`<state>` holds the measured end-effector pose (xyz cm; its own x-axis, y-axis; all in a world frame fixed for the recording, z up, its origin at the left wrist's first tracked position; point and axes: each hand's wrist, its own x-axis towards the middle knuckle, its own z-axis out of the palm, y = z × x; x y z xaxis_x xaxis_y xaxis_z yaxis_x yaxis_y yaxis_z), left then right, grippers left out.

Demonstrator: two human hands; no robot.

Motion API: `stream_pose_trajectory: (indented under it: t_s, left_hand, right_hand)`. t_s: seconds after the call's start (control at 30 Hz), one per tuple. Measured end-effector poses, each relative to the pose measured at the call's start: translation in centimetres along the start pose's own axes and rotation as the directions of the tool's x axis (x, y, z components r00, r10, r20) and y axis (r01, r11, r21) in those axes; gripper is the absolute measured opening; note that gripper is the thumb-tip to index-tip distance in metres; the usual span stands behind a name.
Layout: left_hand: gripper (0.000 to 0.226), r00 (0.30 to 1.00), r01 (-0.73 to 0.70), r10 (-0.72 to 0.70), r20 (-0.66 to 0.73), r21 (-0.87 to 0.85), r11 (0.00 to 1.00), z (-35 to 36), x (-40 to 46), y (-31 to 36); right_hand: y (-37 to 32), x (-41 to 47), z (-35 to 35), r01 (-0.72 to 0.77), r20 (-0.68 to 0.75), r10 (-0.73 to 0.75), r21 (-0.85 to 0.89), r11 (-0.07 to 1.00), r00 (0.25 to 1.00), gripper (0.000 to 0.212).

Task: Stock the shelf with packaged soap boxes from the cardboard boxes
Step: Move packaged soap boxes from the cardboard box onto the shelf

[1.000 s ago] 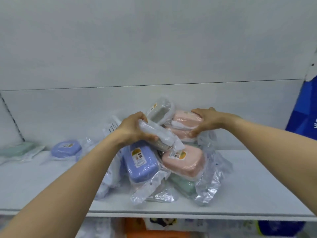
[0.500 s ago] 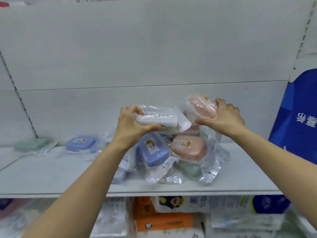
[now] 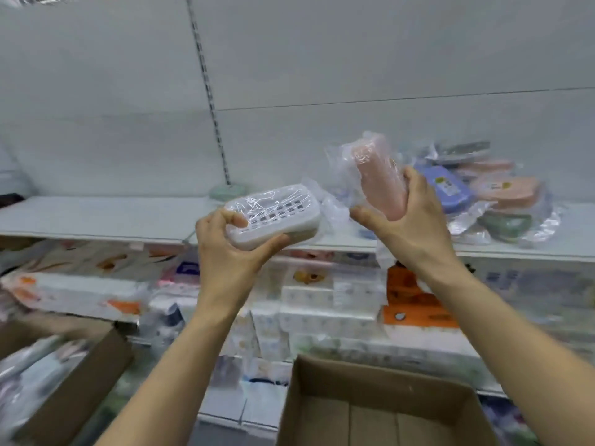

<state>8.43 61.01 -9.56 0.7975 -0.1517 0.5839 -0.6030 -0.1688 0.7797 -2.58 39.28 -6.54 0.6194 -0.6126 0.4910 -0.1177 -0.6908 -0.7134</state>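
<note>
- Half a second ago both my hands were on top of the pile of soap boxes (image 3: 489, 191) on the shelf (image 3: 96, 217). Now each has lifted a pack clear of it, in front of the shelf edge.
- My left hand (image 3: 231, 249): grip curled round the white soap box (image 3: 273, 217), thumb on its slotted top, fingers under it. Box lies roughly flat, still in clear wrap.
- My right hand (image 3: 409, 226): grip closed on the pink soap box (image 3: 376, 181), held on end, loose wrap trailing above and below.
- View has swung left; the pile now sits at the right, and a bare stretch of the shelf shows to the left of it.
- One green pack (image 3: 228, 191) lies alone at the back by the slotted upright (image 3: 209, 101).
- Judgement: these two came off the heap to be laid out properly, likely on that bare stretch. The pile remains jumbled, so sorting is far from done.
- Below: an open cardboard box (image 3: 370, 397) under my arms, inside looks bare where visible; a second carton (image 3: 64, 381) at left holds wrapped packs, blurred.
- Risk: slippery wrap, loose hold on the upright pink one.
</note>
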Motion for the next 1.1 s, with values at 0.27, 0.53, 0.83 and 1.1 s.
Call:
stream_pose_trajectory:
  t_s: [0.27,0.53,0.83,1.1]
  left_hand:
    - [0.056,0.983,0.166,-0.146,-0.115,0.194,0.967,-17.5,-2.3,-8.6]
    - [0.066,0.935,0.331,-0.28,-0.216,0.258,0.908,-27.6,-0.9,-17.2]
    - [0.051,0.888,0.453,-0.406,-0.217,0.257,0.854,-36.9,8.6,-30.5]
    - [0.047,0.807,0.591,-0.538,-0.245,0.303,0.748,-48.0,15.3,-42.2]
  right_hand:
    - [-9.6,-8.9,14.8,-0.017,0.272,-0.014,0.112,0.994,0.962,0.097]
    - [-16.2,-10.8,29.7,-0.037,0.492,-0.048,0.162,0.986,0.869,0.089]
    - [-22.7,-7.8,48.3,-0.141,0.629,-0.006,0.183,0.973,0.777,0.09]
    - [-29.9,-7.6,65.0,-0.152,0.747,-0.006,0.143,0.978,0.665,0.091]
